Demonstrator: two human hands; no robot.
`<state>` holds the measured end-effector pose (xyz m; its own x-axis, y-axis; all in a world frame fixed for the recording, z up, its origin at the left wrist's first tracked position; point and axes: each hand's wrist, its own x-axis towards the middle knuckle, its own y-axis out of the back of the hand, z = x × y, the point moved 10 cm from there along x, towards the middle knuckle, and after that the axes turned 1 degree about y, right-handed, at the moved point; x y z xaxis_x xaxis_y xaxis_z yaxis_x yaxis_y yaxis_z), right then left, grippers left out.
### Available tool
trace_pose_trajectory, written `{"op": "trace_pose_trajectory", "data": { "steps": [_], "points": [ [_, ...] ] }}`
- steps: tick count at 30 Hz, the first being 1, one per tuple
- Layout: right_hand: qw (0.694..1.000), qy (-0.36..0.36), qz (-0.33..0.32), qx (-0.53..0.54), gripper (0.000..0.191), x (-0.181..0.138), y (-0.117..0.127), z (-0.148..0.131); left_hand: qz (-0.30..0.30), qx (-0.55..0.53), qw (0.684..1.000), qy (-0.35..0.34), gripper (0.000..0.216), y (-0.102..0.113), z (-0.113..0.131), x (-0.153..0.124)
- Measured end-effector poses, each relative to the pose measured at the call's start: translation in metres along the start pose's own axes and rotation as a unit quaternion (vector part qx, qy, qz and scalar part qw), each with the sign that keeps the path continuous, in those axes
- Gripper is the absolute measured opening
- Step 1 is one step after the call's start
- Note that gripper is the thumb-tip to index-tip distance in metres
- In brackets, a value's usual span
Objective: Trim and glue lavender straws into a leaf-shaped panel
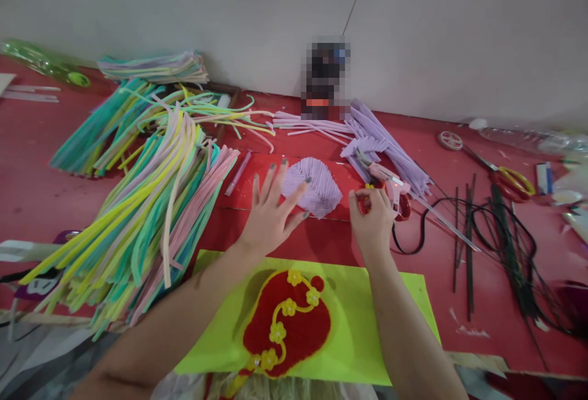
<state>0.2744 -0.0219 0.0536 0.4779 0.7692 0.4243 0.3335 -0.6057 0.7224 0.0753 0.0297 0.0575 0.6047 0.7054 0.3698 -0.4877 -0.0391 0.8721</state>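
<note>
My left hand [271, 213] lies flat with fingers spread on a lilac leaf-shaped piece [316, 190] made of foam strips, which rests on a red board [331, 234]. My right hand [374, 219] is closed around the red-orange handles of small scissors [404, 207], just right of the lilac piece. A pink glue gun [388, 178] lies right behind that hand, with its black cord trailing to the right. Nearer me, a red heart-like piece with yellow flowers [287, 323] sits on a lime-green sheet [381, 332].
A big heap of pastel foam strips [151, 204] fills the left. Lilac strips [386, 143] fan out behind the glue gun. At the right lie dark wires [500, 234], yellow-handled scissors [512, 181] and a clear bottle [528, 138]. A pale wall runs along the back.
</note>
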Motion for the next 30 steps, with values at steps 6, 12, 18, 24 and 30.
{"op": "trace_pose_trajectory", "data": {
  "steps": [6,12,18,24,30],
  "points": [
    [0.998,0.020,-0.053,0.021,0.013,-0.002,-0.014,-0.005,-0.148,0.034,0.987,-0.051,0.048,-0.045,0.009,-0.005],
    [0.993,0.044,-0.096,0.054,0.012,-0.006,-0.029,-0.007,-0.150,0.044,0.985,-0.068,0.051,-0.044,0.014,-0.006],
    [0.989,0.049,-0.125,0.055,0.012,-0.007,-0.044,0.005,-0.165,0.044,0.982,-0.085,0.053,-0.048,0.016,-0.010],
    [0.990,0.064,-0.125,0.035,0.014,-0.007,-0.048,0.007,-0.196,0.033,0.974,-0.109,0.049,-0.031,0.016,-0.011],
    [0.990,0.068,-0.120,0.037,0.016,-0.007,-0.047,0.007,-0.108,0.121,0.965,0.204,0.070,-0.005,-0.065,-0.016]
  ]
}}
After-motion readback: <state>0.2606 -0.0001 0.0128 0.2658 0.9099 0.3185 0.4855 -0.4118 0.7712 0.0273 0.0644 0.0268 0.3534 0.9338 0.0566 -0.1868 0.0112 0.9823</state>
